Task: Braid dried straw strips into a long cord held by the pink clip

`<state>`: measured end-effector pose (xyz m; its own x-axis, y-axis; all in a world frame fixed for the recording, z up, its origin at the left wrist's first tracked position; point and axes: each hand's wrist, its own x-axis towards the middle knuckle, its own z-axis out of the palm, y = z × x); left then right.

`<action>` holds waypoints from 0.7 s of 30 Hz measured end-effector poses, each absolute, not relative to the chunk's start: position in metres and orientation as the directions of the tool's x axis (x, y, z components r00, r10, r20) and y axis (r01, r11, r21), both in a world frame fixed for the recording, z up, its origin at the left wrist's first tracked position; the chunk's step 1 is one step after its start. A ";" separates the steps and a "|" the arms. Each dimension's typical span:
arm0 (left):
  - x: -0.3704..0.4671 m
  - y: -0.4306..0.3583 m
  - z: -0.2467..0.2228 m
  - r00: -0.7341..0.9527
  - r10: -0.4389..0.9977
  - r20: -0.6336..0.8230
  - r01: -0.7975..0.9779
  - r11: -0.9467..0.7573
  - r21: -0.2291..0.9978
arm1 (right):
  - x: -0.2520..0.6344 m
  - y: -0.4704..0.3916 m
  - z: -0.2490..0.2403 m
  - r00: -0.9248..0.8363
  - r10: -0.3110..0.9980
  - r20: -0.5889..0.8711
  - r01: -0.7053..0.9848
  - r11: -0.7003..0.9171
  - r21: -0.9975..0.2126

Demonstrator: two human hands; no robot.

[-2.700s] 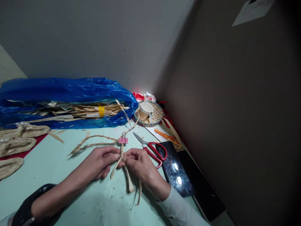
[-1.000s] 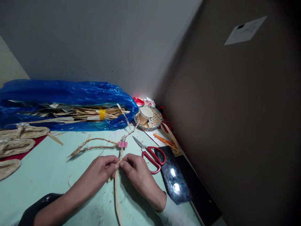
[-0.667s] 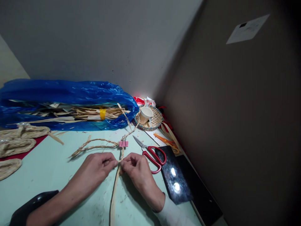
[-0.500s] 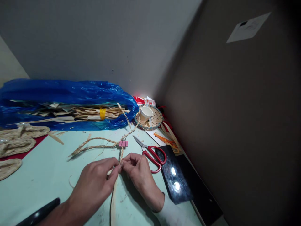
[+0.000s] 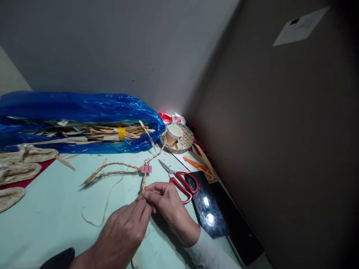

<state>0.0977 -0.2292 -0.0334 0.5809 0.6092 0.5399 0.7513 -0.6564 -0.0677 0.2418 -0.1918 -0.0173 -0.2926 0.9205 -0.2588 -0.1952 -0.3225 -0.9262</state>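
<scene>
Both hands are meeting over the pale green desk (image 5: 50,209), working on a braided straw cord (image 5: 144,183). The right hand (image 5: 164,200) is pinching the near end of the braid between thumb and fingertips, closed tight on it. The left hand (image 5: 123,231) is coming in from seven o'clock, its fingers curled narrow against the same spot; it seems to be gripping a loose straw strand, though the exact hold is hidden under the knuckles. From the pinch the braid is running toward twelve o'clock to a pink binder clip (image 5: 146,169), which is clamping it. Beyond the clip, more braid (image 5: 109,172) is trailing off toward nine o'clock, and a thin loose strip (image 5: 105,205) is curling on the desk just left of the hands.

At two o'clock from the hands, red-handled scissors (image 5: 179,179) are lying beside a dark phone (image 5: 209,207). Farther back, a paper cup (image 5: 173,132) is sitting in a small woven basket (image 5: 185,140), and a blue plastic bag (image 5: 78,112) of straw bundles is stretching along the wall. Woven straw pieces (image 5: 19,168) are lying at the far left.
</scene>
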 end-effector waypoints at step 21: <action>0.092 -0.176 -0.039 0.254 0.914 -0.317 0.097 0.302 0.948 | 0.235 -0.198 -0.037 -0.155 0.977 -0.149 0.059 -0.141 -0.988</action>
<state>0.0922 -0.1756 -0.0394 0.2544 0.9138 -0.3168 0.0972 0.3017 0.9484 0.2351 -0.1978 -0.0366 -0.1553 0.9766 -0.1490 0.0592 -0.1414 -0.9882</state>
